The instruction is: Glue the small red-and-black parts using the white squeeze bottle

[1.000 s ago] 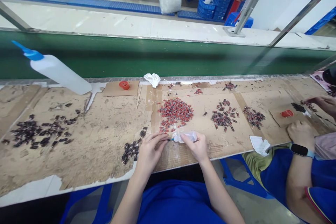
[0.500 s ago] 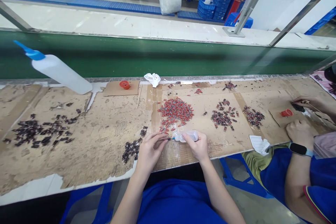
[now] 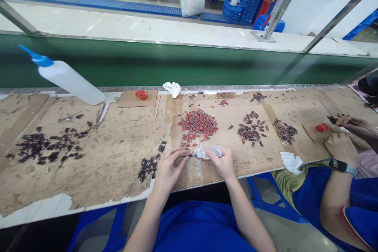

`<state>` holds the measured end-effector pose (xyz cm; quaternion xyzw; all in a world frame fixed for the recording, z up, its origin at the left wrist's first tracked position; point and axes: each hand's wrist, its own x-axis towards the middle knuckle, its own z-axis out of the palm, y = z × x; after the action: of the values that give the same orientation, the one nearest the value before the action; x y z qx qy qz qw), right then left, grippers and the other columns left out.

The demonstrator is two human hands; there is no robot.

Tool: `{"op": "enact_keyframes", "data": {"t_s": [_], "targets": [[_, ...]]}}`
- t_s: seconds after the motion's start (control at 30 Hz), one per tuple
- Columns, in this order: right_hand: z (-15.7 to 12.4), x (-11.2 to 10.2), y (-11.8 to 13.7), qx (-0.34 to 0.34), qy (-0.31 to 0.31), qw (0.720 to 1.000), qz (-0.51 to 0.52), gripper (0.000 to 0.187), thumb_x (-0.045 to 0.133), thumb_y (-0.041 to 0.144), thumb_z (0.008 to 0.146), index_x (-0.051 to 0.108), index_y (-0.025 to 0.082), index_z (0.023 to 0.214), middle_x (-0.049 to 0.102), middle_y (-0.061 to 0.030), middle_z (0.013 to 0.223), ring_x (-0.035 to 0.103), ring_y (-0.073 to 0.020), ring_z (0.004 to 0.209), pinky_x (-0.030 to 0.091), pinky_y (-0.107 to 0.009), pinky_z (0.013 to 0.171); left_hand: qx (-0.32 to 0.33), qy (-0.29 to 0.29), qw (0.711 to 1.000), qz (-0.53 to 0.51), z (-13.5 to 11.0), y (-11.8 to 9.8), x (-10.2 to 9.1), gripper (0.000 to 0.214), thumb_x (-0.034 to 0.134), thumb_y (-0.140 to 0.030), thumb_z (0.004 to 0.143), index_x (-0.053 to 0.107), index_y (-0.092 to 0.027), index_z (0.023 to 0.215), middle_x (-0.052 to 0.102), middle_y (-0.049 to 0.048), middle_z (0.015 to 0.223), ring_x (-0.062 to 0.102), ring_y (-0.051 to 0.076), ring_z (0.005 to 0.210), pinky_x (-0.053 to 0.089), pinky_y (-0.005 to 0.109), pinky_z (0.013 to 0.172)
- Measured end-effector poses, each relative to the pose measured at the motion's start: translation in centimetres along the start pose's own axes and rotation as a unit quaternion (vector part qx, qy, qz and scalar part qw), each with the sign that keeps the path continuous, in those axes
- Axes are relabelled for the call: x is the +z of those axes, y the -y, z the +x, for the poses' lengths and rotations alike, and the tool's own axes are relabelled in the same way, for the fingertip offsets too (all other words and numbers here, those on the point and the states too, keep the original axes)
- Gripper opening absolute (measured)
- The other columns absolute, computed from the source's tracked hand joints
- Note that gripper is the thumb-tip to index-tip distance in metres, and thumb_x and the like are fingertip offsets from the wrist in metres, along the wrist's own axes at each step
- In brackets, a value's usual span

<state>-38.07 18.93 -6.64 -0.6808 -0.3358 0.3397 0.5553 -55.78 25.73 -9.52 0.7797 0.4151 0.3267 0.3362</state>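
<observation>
Between the fingertips of my left hand point(image 3: 171, 165) is a small dark part point(image 3: 190, 155), too small to name. My right hand point(image 3: 223, 161) grips a small translucent squeeze bottle point(image 3: 210, 152) lying nearly level. Its thin blue-tipped nozzle points left and meets, or almost meets, the dark part; which of the two I cannot tell. Just beyond my hands spreads a heap of small red-and-silver pieces point(image 3: 198, 123). A pile of small dark pieces point(image 3: 147, 167) lies beside my left wrist.
A large white bottle with blue nozzle point(image 3: 71, 80) leans at the back left. Near it are a red cup point(image 3: 141, 95), a thin stick point(image 3: 157, 108) and crumpled tissue point(image 3: 172, 89). More dark pieces point(image 3: 34, 145) lie left. At right, a co-worker's hands point(image 3: 342, 147) work beside another red cup point(image 3: 321, 127).
My hands, the dark part and the small bottle stay almost in place. The co-worker's hands at the right have shifted slightly, and the stick held there has a different angle.
</observation>
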Motion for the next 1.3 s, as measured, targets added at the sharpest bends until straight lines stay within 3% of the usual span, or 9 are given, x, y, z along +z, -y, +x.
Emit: {"op": "enact_keyframes", "data": {"t_s": [0.17, 0.3, 0.47, 0.67, 0.83, 1.0, 1.1, 1.2, 1.3], "targets": [[0.0, -0.7, -0.3, 0.005, -0.052, 0.997, 0.051, 0.03, 0.072, 0.044, 0.067, 0.066, 0.016, 0.058, 0.063, -0.0023, 0.055, 0.054, -0.015, 0.051, 0.045, -0.027, 0.051, -0.001, 0.006, 1.0, -0.014, 0.0, -0.3, -0.3, 0.015, 0.062, -0.033, 0.084, 0.074, -0.024, 0.087, 0.076, 0.0045, 0.089, 0.071, 0.022, 0.092, 0.059, 0.038, 0.085], [-0.1, -2.1, -0.6, -0.038, -0.139, 0.988, 0.046, 0.03, 0.075, 0.042, 0.067, 0.072, 0.016, 0.081, 0.073, -0.0074, 0.077, 0.066, -0.0218, 0.07, 0.053, -0.032, 0.065, -0.001, 0.021, 0.999, -0.036, -0.2, -0.3, -1.2, 0.019, 0.062, -0.037, 0.085, 0.074, -0.025, 0.093, 0.076, 0.0042, 0.094, 0.071, 0.022, 0.094, 0.059, 0.038, 0.086], [-0.7, -3.4, -2.1, -0.085, -0.241, 0.953, -0.164, 0.035, 0.071, 0.038, 0.072, 0.07, 0.016, 0.099, 0.074, -0.0125, 0.097, 0.067, -0.0275, 0.087, 0.053, -0.042, 0.083, -0.013, -0.04, 0.998, 0.036, 0.2, 0.6, -1.6, 0.021, 0.059, -0.039, 0.087, 0.072, -0.024, 0.09, 0.075, 0.004, 0.092, 0.067, 0.022, 0.09, 0.055, 0.039, 0.085], [-1.8, -2.2, -2.1, -0.215, -0.261, 0.872, -0.353, 0.032, 0.068, 0.037, 0.078, 0.068, 0.017, 0.103, 0.067, -0.0151, 0.103, 0.056, -0.031, 0.1, 0.047, -0.05, 0.091, 0.029, -0.081, 0.988, 0.126, 1.1, 1.6, -0.2, 0.028, 0.053, -0.041, 0.091, 0.072, -0.023, 0.081, 0.071, 0.0071, 0.089, 0.059, 0.025, 0.09, 0.05, 0.041, 0.084], [-2.4, 0.0, -0.3, -0.299, -0.195, 0.885, -0.297, 0.014, 0.063, 0.027, 0.087, 0.069, 0.02, 0.098, 0.067, -0.0109, 0.095, 0.058, -0.0257, 0.097, 0.049, -0.045, 0.088, 0.045, -0.082, 0.986, 0.14, 1.4, 1.6, 0.3, 0.024, 0.05, -0.034, 0.093, 0.069, -0.021, 0.086, 0.069, 0.0076, 0.09, 0.057, 0.025, 0.089, 0.047, 0.04, 0.084], [-2.0, 2.4, 0.6, -0.289, -0.101, 0.928, -0.212, 0.012, 0.06, 0.024, 0.09, 0.072, 0.021, 0.09, 0.07, -0.0073, 0.085, 0.061, -0.0222, 0.089, 0.052, -0.039, 0.083, 0.072, -0.072, 0.982, 0.161, 2.0, 1.6, 0.4, 0.021, 0.048, -0.027, 0.093, 0.067, -0.02, 0.087, 0.069, 0.0074, 0.089, 0.057, 0.024, 0.087, 0.048, 0.039, 0.081], [-1.4, 3.4, 0.6, -0.239, -0.055, 0.956, -0.158, 0.013, 0.061, 0.024, 0.089, 0.073, 0.02, 0.089, 0.071, -0.008, 0.088, 0.064, -0.022, 0.09, 0.053, -0.038, 0.083, 0.08, -0.083, 0.98, 0.16, 2.2, 1.3, 0.2, 0.023, 0.045, -0.023, 0.094, 0.066, -0.019, 0.084, 0.069, 0.0073, 0.085, 0.057, 0.024, 0.085, 0.048, 0.038, 0.08], [-0.7, 4.4, 0.5, -0.13, 0.014, 0.99, -0.058, 0.015, 0.066, 0.031, 0.085, 0.074, 0.02, 0.092, 0.074, -0.0076, 0.09, 0.068, -0.0208, 0.085, 0.056, -0.034, 0.076, 0.103, -0.095, 0.982, 0.129, 2.0, 0.1, -0.4, 0.021, 0.046, -0.023, 0.095, 0.065, -0.02, 0.087, 0.069, 0.0062, 0.087, 0.058, 0.023, 0.089, 0.048, 0.037, 0.081], [-0.3, 5.1, 0.2, -0.025, 0.058, 0.996, 0.065, 0.022, 0.071, 0.038, 0.077, 0.075, 0.019, 0.086, 0.076, -0.0063, 0.084, 0.071, -0.0195, 0.072, 0.058, -0.03, 0.066, 0.145, -0.086, 0.98, 0.1, 1.6, -1.2, -0.8, 0.018, 0.048, -0.022, 0.095, 0.065, -0.021, 0.092, 0.07, 0.0051, 0.091, 0.06, 0.02, 0.091, 0.049, 0.035, 0.083]]}}
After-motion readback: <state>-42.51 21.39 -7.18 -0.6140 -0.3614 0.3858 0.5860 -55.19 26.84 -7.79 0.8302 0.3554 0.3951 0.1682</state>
